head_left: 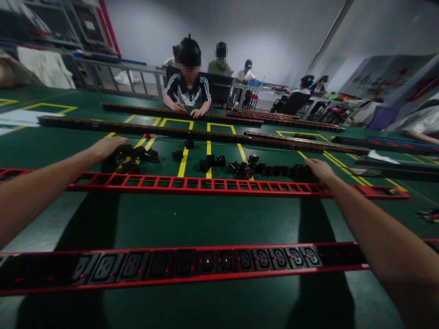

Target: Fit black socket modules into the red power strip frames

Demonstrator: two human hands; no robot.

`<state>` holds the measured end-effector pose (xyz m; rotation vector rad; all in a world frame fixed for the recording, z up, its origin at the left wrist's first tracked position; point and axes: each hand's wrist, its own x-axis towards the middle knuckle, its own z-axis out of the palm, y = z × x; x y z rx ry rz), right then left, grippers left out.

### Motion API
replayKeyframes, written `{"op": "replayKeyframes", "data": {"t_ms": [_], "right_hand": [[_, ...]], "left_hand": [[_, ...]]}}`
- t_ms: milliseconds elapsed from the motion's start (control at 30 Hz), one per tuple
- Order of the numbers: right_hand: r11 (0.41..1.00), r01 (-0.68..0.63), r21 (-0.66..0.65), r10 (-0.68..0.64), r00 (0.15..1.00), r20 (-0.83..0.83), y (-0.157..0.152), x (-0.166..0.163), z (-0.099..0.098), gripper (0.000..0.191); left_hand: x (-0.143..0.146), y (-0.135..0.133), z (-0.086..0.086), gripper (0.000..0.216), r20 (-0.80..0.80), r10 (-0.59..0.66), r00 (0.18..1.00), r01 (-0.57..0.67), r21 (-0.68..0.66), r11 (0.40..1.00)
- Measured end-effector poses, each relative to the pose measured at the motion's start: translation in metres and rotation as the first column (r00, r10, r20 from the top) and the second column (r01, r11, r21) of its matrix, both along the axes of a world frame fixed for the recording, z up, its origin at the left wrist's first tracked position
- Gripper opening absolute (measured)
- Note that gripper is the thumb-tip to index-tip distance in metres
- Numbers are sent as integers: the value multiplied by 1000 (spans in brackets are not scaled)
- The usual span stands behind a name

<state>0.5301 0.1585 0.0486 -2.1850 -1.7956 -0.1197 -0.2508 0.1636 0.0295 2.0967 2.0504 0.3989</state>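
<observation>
My left hand (111, 147) reaches over the green table with its fingers stretched out, at the left end of a loose scatter of black socket modules (149, 154). At the right end of a line of these modules (274, 170) is my right hand (320, 170), fingers extended and touching or close to the last ones. A red slotted frame (219, 184) lies crosswise under my forearms, its openings showing the table. Nearer to me, a second red rail (192, 278) holds a row of black sockets (209, 262).
Long dark strips (164, 130) lie across the table beyond the modules, over yellow tape outlines (209, 146). Opposite me a person (188, 87) leans on the table with a pen. Several other people sit farther back. Small coloured pieces (430, 214) lie at the right edge.
</observation>
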Motion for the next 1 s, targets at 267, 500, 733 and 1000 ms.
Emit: {"op": "replayKeyframes", "data": {"t_ms": [267,500,733,1000], "right_hand": [[933,-359,1,334,867,-371,38,-152,-21,36],[813,-554,181,547,619,-563,15,-240,1,37],[797,-598,85,599,765,-239,-95,-206,8,32],[658,-718,-227,685,696,-215,-258,-172,6,72]], "left_hand": [[151,31,-7,62,179,-194,965,189,42,981],[197,0,46,66,346,-370,862,335,159,929],[125,-116,22,64,-16,-468,883,468,82,880],[93,-273,-29,80,-187,-467,864,475,-4,880]]}}
